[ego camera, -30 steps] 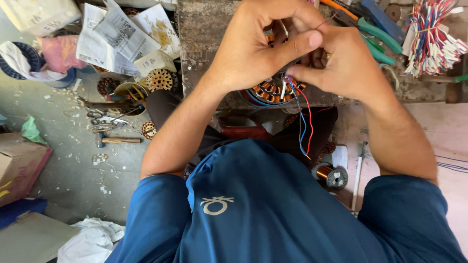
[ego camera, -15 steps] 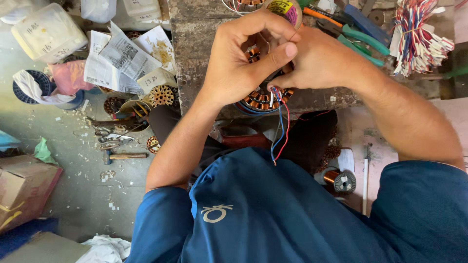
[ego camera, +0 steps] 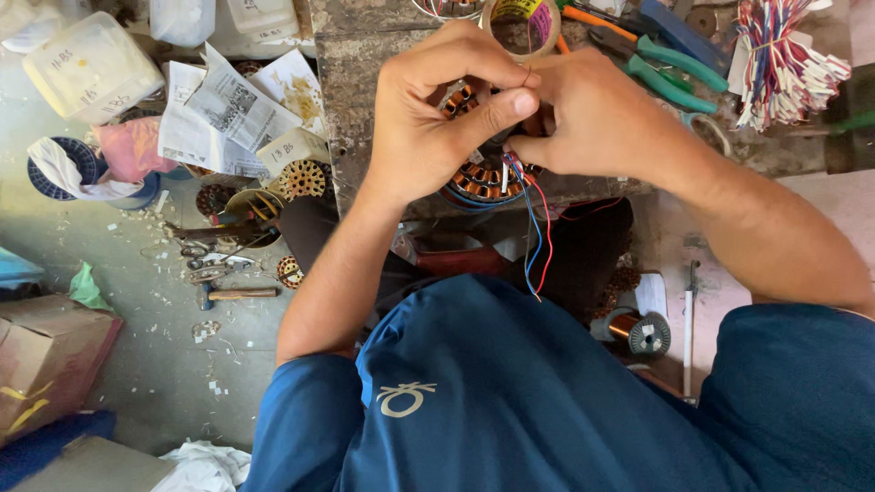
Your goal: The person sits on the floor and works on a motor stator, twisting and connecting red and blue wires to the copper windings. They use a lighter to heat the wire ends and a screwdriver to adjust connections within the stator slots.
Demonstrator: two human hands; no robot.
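Observation:
A round motor stator with copper windings point(ego camera: 478, 178) rests on the worn workbench point(ego camera: 365, 73). My left hand point(ego camera: 437, 114) curls over its top, thumb pressed across the coils. My right hand point(ego camera: 597, 114) pinches something small right beside the left thumb, over the stator. Red and blue wires point(ego camera: 538, 237) hang from the stator down toward my blue shirt. Most of the stator is hidden under both hands.
A tape roll point(ego camera: 519, 20), green-handled pliers point(ego camera: 674, 68) and a bundle of coloured wires point(ego camera: 784, 59) lie on the bench. Papers point(ego camera: 228, 114), a white plastic container point(ego camera: 91, 68), a hammer point(ego camera: 237, 293), a cardboard box point(ego camera: 46, 355) and a copper wire spool point(ego camera: 638, 330) sit on the floor.
The view has shifted so hands and stator sit lower in the frame. My fingers have shifted on the windings; the hanging wires swung slightly.

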